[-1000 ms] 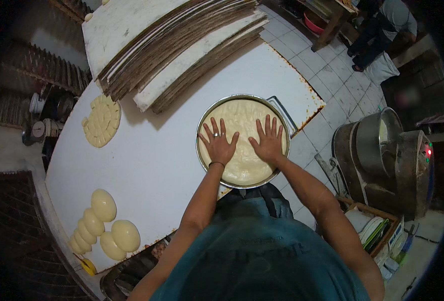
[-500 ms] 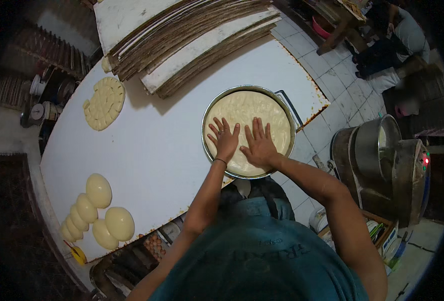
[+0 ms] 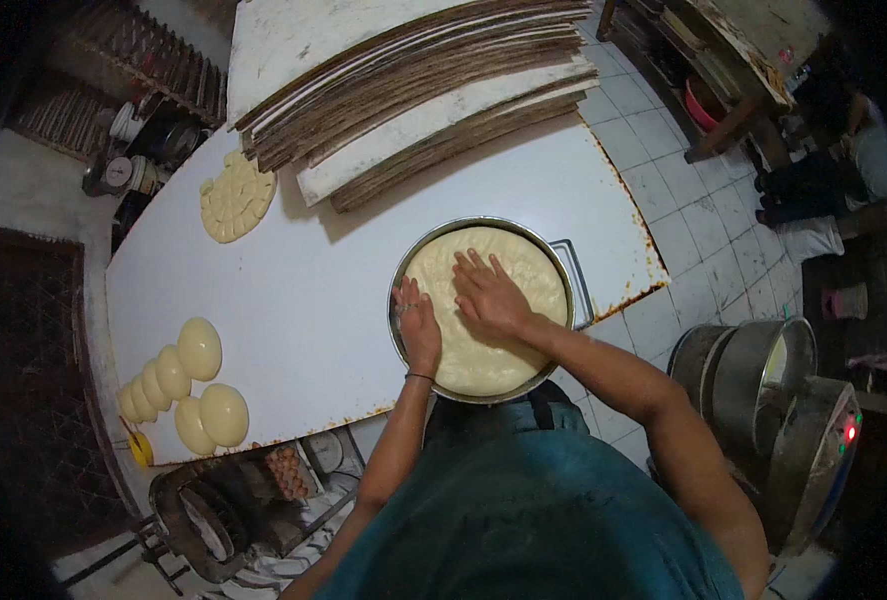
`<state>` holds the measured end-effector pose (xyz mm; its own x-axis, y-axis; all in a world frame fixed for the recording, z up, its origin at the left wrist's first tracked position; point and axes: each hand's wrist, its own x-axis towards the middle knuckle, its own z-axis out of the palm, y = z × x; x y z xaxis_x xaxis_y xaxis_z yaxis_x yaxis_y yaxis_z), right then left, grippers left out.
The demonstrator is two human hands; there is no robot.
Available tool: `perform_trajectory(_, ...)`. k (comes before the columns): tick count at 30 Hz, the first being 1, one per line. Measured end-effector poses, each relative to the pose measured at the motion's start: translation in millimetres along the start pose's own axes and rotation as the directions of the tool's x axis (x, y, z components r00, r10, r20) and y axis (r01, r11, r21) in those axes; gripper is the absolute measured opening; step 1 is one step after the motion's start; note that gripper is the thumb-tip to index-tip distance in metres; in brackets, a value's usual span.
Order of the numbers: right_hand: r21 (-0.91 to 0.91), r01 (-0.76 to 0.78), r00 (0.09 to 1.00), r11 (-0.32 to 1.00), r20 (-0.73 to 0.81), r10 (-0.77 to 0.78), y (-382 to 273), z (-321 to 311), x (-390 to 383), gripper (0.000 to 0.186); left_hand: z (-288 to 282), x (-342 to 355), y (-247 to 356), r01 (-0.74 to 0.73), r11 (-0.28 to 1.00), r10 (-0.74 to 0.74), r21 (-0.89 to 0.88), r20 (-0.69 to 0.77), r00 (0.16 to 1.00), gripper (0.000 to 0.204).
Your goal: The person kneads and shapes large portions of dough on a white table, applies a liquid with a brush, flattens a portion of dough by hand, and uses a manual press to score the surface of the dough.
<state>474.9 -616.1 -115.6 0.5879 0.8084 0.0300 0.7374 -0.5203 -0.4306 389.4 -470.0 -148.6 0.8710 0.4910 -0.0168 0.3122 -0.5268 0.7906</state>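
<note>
A broad round slab of pale dough fills a round metal pan at the table's near right edge. My right hand lies flat on the dough, a little above its middle, fingers stretched out. My left hand is at the pan's left side, between the dough and the rim, its fingers extended. Neither hand grips anything. A wire handle sticks out at the pan's right side.
Stacked boards cover the far part of the white table. A scored dough round lies at the far left, several smooth dough balls near left. A mixer stands right; a person sits far right.
My left hand has moved from the dough's top to the pan's left edge. My right hand has shifted left across the dough. The whole view has moved with my head.
</note>
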Motion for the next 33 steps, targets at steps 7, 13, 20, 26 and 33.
perform_trajectory(7, -0.038, 0.021, 0.996, 0.999, 0.093, -0.017, 82.7, 9.7, 16.8, 0.062, 38.0, -19.9, 1.1, -0.163, 0.795, -0.001, 0.584, 0.27, 0.963, 0.071)
perform_trajectory(13, 0.086, -0.436, 0.861, 0.896, -0.248, 0.443, 10.8, 25.5, -21.8, 0.056, 17.6, 38.2, 12.0, -0.367, 0.787, 0.22, 0.496, 0.329, 0.918, 0.064)
perform_trajectory(20, 0.286, -0.485, 0.859, 0.826, -0.024, 0.512, 31.5, 11.9, -45.8, 0.054, 14.5, 55.7, -11.6, -0.46, 0.831, 0.326, 0.313, 0.396, 0.859, 0.062)
perform_trajectory(26, 0.752, -0.509, 0.412, 0.419, -0.215, 0.885, 145.5, -19.7, -95.8, 0.034, -78.1, 4.4, 1.5, -0.224, 0.954, 0.199, -0.2, -0.137, 0.97, 0.039)
perform_trajectory(33, 0.526, -0.547, 0.763, 0.651, -0.008, 0.646, 213.4, 12.8, -84.6, 0.037, -39.3, -158.3, -65.2, 0.404, 0.653, -0.541, -0.641, -0.021, 0.841, 0.053)
